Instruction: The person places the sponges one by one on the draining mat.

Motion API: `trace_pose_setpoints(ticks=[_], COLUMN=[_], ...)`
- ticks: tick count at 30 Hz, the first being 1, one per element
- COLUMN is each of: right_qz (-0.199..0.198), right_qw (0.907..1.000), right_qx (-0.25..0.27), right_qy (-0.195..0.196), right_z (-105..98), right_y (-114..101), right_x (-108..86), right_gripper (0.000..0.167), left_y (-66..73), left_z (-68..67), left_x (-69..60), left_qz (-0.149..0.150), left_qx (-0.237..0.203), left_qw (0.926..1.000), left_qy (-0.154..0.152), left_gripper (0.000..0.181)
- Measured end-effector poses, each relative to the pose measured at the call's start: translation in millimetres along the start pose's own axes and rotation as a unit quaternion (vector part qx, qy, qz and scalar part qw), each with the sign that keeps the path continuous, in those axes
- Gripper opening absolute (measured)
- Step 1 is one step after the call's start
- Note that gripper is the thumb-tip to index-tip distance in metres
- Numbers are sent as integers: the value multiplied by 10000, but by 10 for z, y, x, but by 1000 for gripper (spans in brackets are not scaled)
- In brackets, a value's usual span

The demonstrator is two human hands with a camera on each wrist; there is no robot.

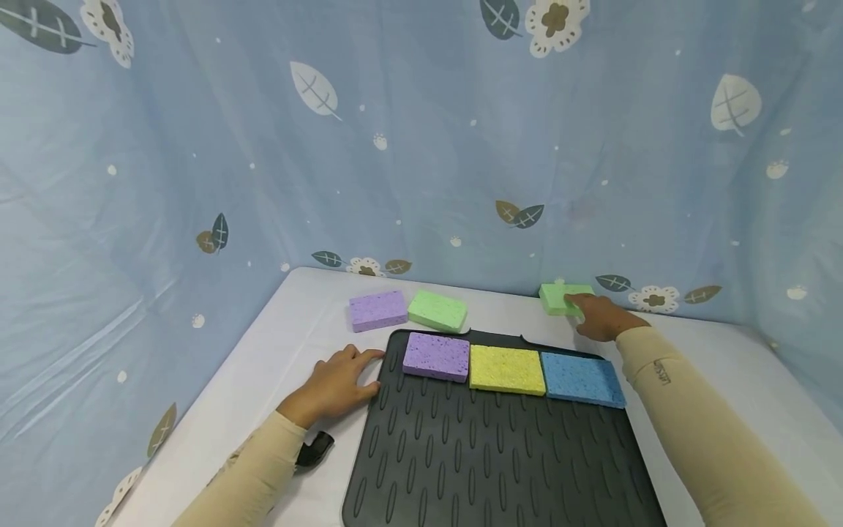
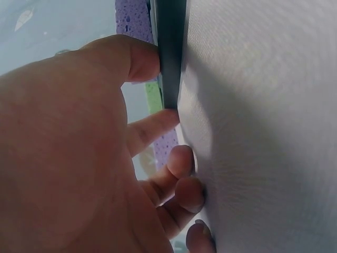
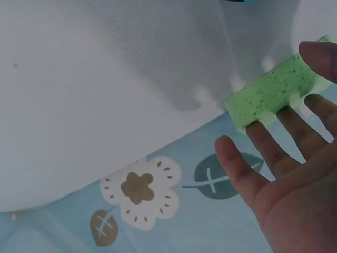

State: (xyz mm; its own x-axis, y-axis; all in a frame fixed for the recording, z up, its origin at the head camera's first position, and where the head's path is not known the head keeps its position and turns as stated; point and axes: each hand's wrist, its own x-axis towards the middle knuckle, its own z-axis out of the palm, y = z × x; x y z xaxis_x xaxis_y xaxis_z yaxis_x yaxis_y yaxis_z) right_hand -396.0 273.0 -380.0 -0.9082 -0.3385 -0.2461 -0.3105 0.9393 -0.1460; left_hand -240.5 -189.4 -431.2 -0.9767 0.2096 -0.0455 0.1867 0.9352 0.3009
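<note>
A blue patterned curtain (image 1: 421, 146) hangs behind a white table (image 1: 299, 311) bearing a black mat (image 1: 500, 454). At the mat's left edge, the left hand (image 1: 336, 384) lies loosely spread, thumb and forefinger touching it. Beyond the mat's far edge, near its right end, the right hand (image 1: 603, 320), fingers extended and apart, touches a green sponge (image 1: 555, 298).

The black mat (image 1: 507, 454) has free room near its front. The purple sponge (image 1: 436, 356), yellow sponge (image 1: 507, 369) and blue sponge (image 1: 582, 379) block its back part. Behind it, a cloth wall (image 1: 428, 161) blocks the way.
</note>
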Motion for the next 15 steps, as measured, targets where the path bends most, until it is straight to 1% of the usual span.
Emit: trace_pose_setpoints(ticks=[4,10,15], right_qz=[150,64,146], right_qw=[9998,9993,9991], right_qx=[-132,-184,-158], right_qy=[78,331,358], right_z=[3,-8,-21], right_y=[-20,-22,-16], right_x=[4,20,49], right_gripper=[71,71,77], left_y=[-7,-9,-9], left_z=[12,14,13], left_x=[5,10,7], left_qz=[27,9,-15], left_qx=[32,21,6], left_qw=[10000,10000,10000], left_qy=[15,37,-10], left_gripper=[57,57,58])
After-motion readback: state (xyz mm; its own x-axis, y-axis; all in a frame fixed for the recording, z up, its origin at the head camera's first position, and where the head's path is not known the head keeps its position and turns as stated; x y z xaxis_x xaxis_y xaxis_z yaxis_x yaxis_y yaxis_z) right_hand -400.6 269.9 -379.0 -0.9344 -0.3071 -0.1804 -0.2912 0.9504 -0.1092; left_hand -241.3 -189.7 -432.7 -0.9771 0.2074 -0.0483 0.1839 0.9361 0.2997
